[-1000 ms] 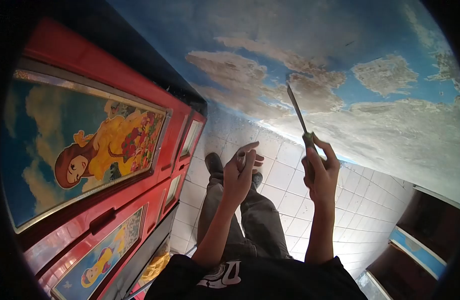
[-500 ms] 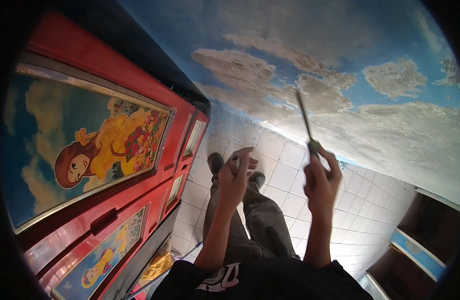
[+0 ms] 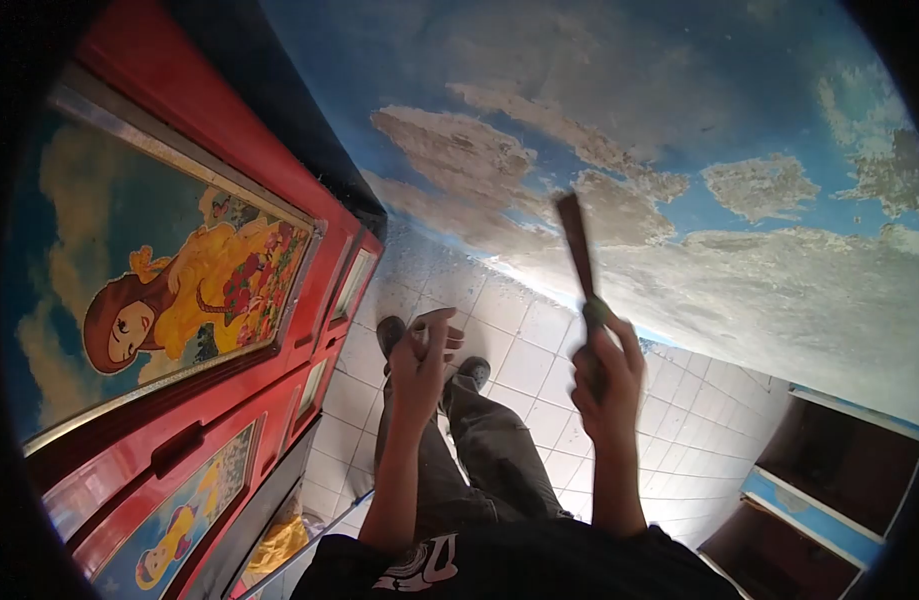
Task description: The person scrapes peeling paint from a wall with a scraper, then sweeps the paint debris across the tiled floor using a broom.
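Observation:
My right hand (image 3: 609,385) is wrapped around the handle of a scraper (image 3: 575,245). Its rusty brown blade points up and away from me, slightly blurred, in front of the peeling wall (image 3: 639,215). Whether the tip touches the wall I cannot tell. Blue paint with bare, flaked grey patches covers that wall. Held out over my legs, my left hand (image 3: 424,345) is empty, its fingers loosely bent and partly spread.
On the left stands a red cabinet (image 3: 279,350) with picture panels. White tiles make up the floor (image 3: 524,350), with specks of debris along the wall's foot. Blue-edged shelving (image 3: 809,515) is at lower right. A yellow bag (image 3: 279,545) lies beside the cabinet's lower end.
The scraper has turned so that its blade shows broader. Both hands appear further left and slightly lower in view, as the whole scene has also shifted left.

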The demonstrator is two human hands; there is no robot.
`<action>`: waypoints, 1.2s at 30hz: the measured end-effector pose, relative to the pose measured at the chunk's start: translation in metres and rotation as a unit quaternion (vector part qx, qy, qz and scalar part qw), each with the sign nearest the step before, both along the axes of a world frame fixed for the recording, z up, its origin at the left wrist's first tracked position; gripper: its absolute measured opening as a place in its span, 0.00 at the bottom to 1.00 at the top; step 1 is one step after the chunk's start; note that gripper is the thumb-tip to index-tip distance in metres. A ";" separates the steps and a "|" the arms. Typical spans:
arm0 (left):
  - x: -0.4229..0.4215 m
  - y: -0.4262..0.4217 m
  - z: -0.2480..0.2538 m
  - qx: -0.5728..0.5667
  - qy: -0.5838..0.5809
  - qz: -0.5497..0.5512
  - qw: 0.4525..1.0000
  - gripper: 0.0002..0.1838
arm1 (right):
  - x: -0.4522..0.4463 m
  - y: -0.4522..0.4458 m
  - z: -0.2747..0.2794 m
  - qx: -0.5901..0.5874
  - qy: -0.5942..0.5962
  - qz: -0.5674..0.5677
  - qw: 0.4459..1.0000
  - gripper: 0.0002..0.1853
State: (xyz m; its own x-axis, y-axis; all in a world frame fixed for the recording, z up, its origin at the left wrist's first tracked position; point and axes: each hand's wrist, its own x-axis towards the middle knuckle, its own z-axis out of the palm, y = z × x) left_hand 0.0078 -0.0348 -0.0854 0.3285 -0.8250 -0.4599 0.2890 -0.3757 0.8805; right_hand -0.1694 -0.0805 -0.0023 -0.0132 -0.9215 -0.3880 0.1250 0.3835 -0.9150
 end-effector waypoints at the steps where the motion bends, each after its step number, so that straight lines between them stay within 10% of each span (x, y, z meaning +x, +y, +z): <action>1: 0.005 0.002 -0.003 0.015 0.000 0.010 1.000 0.14 | -0.013 0.008 0.014 0.065 -0.129 -0.056 0.988 0.15; 8: -0.002 -0.002 0.004 -0.005 -0.016 0.012 1.000 0.16 | 0.012 -0.047 0.014 -0.048 0.062 0.030 0.996 0.13; 15: 0.000 0.003 -0.001 0.026 -0.017 -0.015 0.999 0.14 | 0.037 -0.036 0.003 0.013 -0.085 0.009 0.996 0.15; 24: 0.017 0.015 -0.027 0.067 -0.076 -0.028 0.994 0.11 | -0.069 -0.003 0.036 -0.031 0.032 -0.017 0.999 0.16; 31: -0.008 0.005 -0.072 0.017 -0.042 -0.023 0.999 0.10 | 0.059 -0.060 -0.065 -0.139 0.096 0.127 0.977 0.15; 36: 0.004 0.034 -0.123 0.128 -0.097 -0.051 0.986 0.11 | 0.036 0.000 -0.180 0.124 0.231 0.272 0.926 0.19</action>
